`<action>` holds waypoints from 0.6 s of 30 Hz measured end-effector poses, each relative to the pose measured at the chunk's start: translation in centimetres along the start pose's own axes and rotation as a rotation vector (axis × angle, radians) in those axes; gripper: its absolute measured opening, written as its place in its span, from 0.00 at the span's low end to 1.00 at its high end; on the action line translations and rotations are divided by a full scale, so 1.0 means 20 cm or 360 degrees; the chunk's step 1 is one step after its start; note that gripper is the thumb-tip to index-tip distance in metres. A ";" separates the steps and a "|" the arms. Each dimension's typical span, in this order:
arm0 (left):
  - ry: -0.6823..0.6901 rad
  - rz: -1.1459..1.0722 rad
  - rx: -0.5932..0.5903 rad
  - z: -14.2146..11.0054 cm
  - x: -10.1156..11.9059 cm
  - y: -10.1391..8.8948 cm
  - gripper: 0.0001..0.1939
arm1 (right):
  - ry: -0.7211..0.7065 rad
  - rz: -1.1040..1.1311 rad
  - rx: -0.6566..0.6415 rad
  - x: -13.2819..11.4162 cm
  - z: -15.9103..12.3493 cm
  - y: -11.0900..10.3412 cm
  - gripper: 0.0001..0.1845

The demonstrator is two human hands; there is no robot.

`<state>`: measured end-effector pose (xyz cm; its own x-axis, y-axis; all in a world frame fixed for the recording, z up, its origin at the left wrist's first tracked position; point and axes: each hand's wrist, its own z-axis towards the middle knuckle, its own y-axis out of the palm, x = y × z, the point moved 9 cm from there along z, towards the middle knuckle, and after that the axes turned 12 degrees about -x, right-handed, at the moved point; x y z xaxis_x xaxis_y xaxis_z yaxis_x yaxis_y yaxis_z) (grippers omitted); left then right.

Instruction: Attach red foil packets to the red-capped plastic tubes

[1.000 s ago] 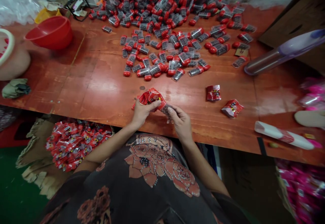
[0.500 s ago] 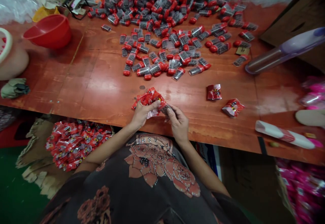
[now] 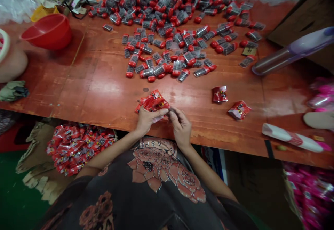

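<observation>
the left hand pinches the red wrappers between thumb and fingers, just above the table edge. the right hand, touching or nearly touching it, pinches a small dark piece at the wrappers' right end. beyond both hands lies a heap of red-capped tubes; right of them, two red packets sit on the table.

Item: dark shirt, floral; chest band lettered, partly legible, letters A, S, H discernible; lower-left fragment, final letter A, remainder unclear. Item: small tan card, dark marks, illegible. Item: held red wrapper, print too small to read.
</observation>
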<state>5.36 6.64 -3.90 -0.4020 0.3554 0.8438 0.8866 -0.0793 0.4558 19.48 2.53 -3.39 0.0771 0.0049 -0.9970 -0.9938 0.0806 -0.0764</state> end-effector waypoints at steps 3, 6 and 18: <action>-0.0080 0.0044 -0.0088 0.00 -0.02 0.00 0.13 | -0.0099 -0.0160 -0.0026 -0.06 -0.01 0.00 0.13; -0.0149 0.0077 -0.0224 0.02 -0.03 0.00 0.13 | 0.0023 0.0024 -0.0019 -0.02 -0.01 0.00 0.12; -0.0192 -0.0213 0.0019 0.03 -0.03 -0.06 0.19 | 0.0062 0.0127 0.0203 0.06 -0.02 -0.06 0.16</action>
<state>4.69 7.03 -5.08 -0.4870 0.4714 0.7352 0.8298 -0.0129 0.5579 20.65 1.97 -4.45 -0.0076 -0.0218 -0.9997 -0.9782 0.2076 0.0029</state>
